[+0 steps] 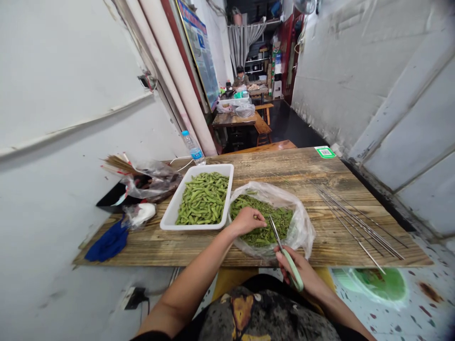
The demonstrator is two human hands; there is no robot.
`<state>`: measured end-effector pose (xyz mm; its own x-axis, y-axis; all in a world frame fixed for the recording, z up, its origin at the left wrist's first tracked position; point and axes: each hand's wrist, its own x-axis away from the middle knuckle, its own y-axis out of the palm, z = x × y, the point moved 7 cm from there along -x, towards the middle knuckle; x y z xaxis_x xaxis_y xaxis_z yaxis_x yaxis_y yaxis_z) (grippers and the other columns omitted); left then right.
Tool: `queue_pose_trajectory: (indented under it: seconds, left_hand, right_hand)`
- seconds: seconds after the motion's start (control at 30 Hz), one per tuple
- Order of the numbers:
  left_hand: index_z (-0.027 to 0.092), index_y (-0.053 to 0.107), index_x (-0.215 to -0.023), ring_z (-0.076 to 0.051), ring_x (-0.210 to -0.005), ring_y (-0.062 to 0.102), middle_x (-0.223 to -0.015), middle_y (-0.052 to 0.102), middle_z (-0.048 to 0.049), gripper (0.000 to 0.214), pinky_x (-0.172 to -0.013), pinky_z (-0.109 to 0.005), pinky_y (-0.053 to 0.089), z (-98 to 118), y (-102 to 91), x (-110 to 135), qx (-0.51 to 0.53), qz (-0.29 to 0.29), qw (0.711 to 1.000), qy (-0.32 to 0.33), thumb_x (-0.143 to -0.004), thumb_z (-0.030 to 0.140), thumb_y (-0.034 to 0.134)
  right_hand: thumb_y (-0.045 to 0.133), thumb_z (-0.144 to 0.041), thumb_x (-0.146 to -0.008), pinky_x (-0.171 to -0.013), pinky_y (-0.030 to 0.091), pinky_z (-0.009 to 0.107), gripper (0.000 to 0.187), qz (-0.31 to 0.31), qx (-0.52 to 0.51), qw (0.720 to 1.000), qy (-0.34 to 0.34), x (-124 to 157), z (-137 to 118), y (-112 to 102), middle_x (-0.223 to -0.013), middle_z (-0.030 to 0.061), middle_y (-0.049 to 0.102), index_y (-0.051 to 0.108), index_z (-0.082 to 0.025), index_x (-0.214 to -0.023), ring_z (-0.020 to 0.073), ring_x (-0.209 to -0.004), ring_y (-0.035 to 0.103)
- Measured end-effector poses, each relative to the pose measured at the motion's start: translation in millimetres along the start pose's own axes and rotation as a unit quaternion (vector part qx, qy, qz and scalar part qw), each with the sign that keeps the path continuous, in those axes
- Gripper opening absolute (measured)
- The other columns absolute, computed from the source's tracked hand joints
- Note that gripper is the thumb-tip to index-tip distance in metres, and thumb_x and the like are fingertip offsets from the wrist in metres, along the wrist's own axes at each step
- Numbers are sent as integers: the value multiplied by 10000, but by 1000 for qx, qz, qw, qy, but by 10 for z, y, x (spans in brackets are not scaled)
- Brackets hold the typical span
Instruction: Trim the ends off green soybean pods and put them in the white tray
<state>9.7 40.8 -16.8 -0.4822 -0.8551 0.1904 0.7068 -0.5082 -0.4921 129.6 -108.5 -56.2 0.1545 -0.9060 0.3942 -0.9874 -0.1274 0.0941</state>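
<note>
My right hand point(302, 271) grips a pair of scissors point(292, 269) with pale green handles, its blades pointing up and away over a clear plastic bag point(303, 228). Green bits point(261, 239), perhaps trimmings and pods, fill the open bag. Above them my left hand point(248, 220) is closed in a pinch close to the scissor tips; what its fingers hold, if anything, is too small to make out. To the left of the bag stands a white tray point(168, 219) heaped with green soybean pods point(204, 199).
Several metal skewers point(359, 225) lie at the table's right. A water bottle point(195, 150) stands behind the tray. At left are a blue cloth point(108, 240), a white bagged item point(141, 214) and a bundle of sticks point(121, 165). A person point(241, 78) sits farther back.
</note>
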Motion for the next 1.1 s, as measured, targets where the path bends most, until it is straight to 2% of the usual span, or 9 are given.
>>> queue_pose_trajectory:
  seconds: [0.1, 0.23, 0.4, 0.67, 0.77, 0.87, 0.97, 1.1]
  left_hand:
    - [130, 718, -695, -127, -589, 556, -638, 674, -22, 203, -593, -226, 400, 12, 112, 43, 16, -28, 999, -12, -590, 304, 713]
    - [123, 719, -692, -128, -587, 556, -638, 678, -29, 222, -600, -232, 403, 26, 153, 46, 31, -31, 999, -11, -590, 319, 712]
    - [128, 720, -692, -143, -627, 580, -655, 687, -32, 245, -648, -248, 431, 48, 154, 41, 56, -26, 998, -13, -591, 350, 707]
    - [122, 706, -662, -111, -581, 527, -612, 654, -21, 245, -596, -228, 397, 66, 213, 57, 112, -42, 993, -23, -576, 350, 729]
    - [110, 677, -667, -55, -463, 401, -517, 554, 23, 324, -477, -201, 292, 24, 247, 61, 203, -46, 975, -72, -534, 391, 769]
    - [116, 618, -718, -15, -396, 275, -471, 431, 79, 404, -414, -181, 159, -12, 243, 65, 338, -29, 934, -117, -507, 411, 795]
    - [126, 549, -725, -6, -389, 310, -525, 483, 61, 425, -390, -164, 122, -6, 213, 63, 404, -6, 907, -115, -519, 403, 798]
    - [117, 529, -688, -13, -396, 383, -571, 570, 4, 383, -371, -156, 143, 22, 235, 77, 391, 5, 915, -102, -555, 378, 777]
  right_hand:
    - [570, -588, -772, -393, 307, 193, 410, 6, 2, 1000, 0, -18, 22, -7, -536, -81, 410, 554, -217, -945, 80, -423, 375]
    - [576, -590, -764, -383, 280, 199, 426, 7, 24, 1000, -8, -18, 4, -54, -482, -92, 380, 562, -206, -949, 78, -394, 334]
    - [630, -577, -722, -421, 324, 218, 453, 16, 39, 999, -24, 0, -41, -108, -491, -76, 433, 585, -211, -985, 98, -423, 391]
    - [582, -610, -746, -352, 291, 187, 432, 6, -44, 999, 6, -24, 62, 26, -491, -98, 388, 535, -217, -919, 69, -378, 327]
    - [594, -607, -739, -323, 276, 178, 431, 8, -67, 998, 18, -42, 104, 25, -483, -108, 372, 525, -218, -911, 56, -350, 292]
    - [585, -600, -758, -365, 332, 181, 422, 12, -64, 998, 3, -32, 80, 2, -539, -88, 435, 519, -221, -929, 66, -399, 382]
    - [523, -619, -794, -437, 390, 194, 410, 14, -68, 998, 5, 4, 50, 4, -627, -55, 491, 515, -219, -887, 80, -482, 459]
    - [505, -594, -821, -460, 392, 198, 381, 4, -64, 998, 0, 43, -26, 49, -641, -52, 480, 515, -214, -846, 75, -497, 448]
